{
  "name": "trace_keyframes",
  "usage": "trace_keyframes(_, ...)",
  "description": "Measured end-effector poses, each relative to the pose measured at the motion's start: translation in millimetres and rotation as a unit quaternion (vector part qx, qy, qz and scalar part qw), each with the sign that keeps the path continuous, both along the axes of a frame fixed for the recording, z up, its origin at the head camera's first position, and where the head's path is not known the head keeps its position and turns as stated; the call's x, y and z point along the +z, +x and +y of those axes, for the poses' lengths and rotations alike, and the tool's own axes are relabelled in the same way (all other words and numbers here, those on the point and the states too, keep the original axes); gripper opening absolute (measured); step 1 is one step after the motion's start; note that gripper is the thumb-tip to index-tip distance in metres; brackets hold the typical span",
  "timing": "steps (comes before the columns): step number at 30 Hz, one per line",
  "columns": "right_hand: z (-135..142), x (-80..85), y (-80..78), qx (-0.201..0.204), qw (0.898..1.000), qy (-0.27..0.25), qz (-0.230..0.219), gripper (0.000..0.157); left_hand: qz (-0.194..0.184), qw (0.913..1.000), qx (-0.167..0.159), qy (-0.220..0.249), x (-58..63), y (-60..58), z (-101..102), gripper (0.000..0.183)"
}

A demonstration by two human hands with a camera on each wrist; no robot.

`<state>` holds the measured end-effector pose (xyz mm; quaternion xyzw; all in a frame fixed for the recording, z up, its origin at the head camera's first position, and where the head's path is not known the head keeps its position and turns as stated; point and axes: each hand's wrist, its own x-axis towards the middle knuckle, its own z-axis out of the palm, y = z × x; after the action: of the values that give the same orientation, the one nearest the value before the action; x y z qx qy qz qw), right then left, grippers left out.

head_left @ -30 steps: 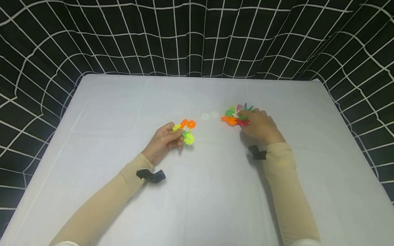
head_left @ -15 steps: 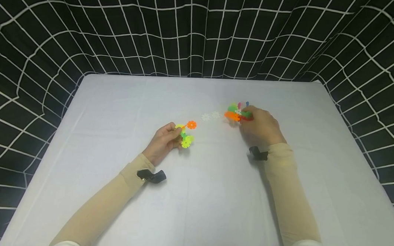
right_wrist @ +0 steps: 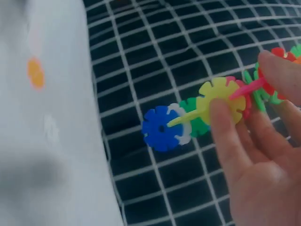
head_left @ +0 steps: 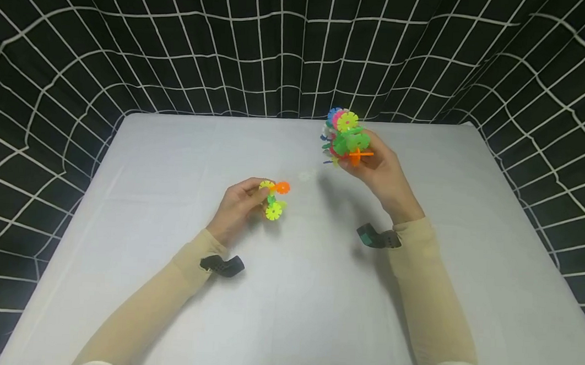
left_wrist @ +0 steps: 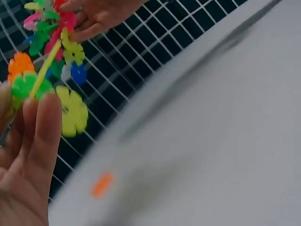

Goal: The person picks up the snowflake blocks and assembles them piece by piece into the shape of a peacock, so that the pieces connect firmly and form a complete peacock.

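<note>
My left hand pinches a small cluster of joined plastic snowflake discs, yellow, green and orange, above the white table. In the left wrist view, a green disc and a large yellow disc show at the fingertips. My right hand grips a larger, many-coloured assembly of snowflake discs, raised near the table's far edge. Its end with a blue disc and a yellow disc shows in the right wrist view; fingers hide part of it.
A loose orange disc lies on the table, blurred in the left wrist view. Pale white discs lie between the hands, hard to make out. A black curtain with a white grid surrounds the white table.
My right hand has lifted the large disc assembly off the table and turned it, so other colours face up. The left hand has tilted its small cluster slightly, staying nearly in place.
</note>
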<state>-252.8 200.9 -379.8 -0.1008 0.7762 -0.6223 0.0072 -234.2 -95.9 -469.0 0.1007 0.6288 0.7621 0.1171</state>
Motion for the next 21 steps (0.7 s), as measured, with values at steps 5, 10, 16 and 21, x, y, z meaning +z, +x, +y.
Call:
trace_keyframes(5, -8, 11.0, 11.7, -0.014, 1.000, 0.024, -0.007, 0.044, 0.121, 0.9873, 0.078, -0.066, 36.6, 6.2, 7, 0.026)
trace_keyframes(10, -15, 18.2, 23.0, -0.007, 1.000, -0.015, 0.013, 0.049, 0.232, 0.9614, 0.142, -0.039, 80.5, 11.8, 28, 0.022)
trace_keyframes(16, -28, 19.2, 34.8, 0.025, 0.996, -0.044, 0.080, 0.051, 0.279, 0.9463, 0.160, -0.031, 99.8, 23.6, 43, 0.021)
trace_keyframes(21, -34, 21.1, 39.3, 0.043, 0.992, -0.051, 0.105, 0.052, 0.274, 0.9485, 0.157, -0.027, 101.2, 24.5, 46, 0.019)
